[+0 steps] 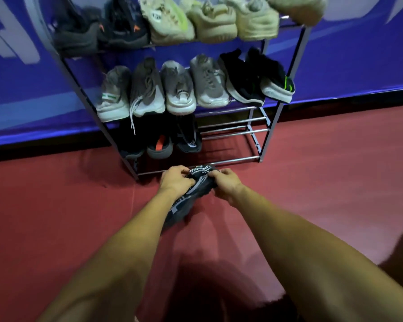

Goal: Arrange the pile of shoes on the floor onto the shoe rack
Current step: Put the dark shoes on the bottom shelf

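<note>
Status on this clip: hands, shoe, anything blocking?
Left hand, right hand both grip dark shoe before shoe rack. Three black shoes on lowest shelf, left side. Nothing blocking.

both arms are bare along all of their visible length. the left forearm [126, 240] and the right forearm [300, 233] are lean, with smooth skin, narrowing toward the wrists. the left hand [175, 180] and the right hand [227, 184] are bare as well, with short fingers [216, 175] and knuckles that show plainly.
</note>
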A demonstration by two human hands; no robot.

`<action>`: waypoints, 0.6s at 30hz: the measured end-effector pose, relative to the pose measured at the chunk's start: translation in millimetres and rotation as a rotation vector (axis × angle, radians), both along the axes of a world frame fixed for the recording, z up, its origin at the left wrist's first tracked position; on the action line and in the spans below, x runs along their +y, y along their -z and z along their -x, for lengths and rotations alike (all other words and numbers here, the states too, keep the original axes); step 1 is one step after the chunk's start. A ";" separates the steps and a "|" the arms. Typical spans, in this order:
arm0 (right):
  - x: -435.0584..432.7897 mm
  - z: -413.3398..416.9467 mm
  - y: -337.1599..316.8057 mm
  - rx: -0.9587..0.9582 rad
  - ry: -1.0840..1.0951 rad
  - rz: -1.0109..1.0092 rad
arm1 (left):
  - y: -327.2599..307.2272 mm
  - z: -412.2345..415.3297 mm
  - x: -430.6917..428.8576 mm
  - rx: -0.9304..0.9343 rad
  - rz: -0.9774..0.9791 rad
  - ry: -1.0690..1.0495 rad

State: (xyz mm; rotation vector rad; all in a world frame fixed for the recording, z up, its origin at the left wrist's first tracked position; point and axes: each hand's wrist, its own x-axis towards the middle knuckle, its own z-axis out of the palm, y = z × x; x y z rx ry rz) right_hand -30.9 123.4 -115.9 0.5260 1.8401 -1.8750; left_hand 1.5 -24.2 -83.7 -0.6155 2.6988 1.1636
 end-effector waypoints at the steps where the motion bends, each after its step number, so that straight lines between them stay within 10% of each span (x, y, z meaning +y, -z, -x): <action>1: 8.6 1.1 -9.7 -0.003 0.022 0.059 | -10.3 3.0 3.1 0.019 0.035 0.036; 18: 54.3 31.7 -59.2 0.074 0.313 0.290 | -41.9 11.9 28.6 0.288 -0.009 -0.253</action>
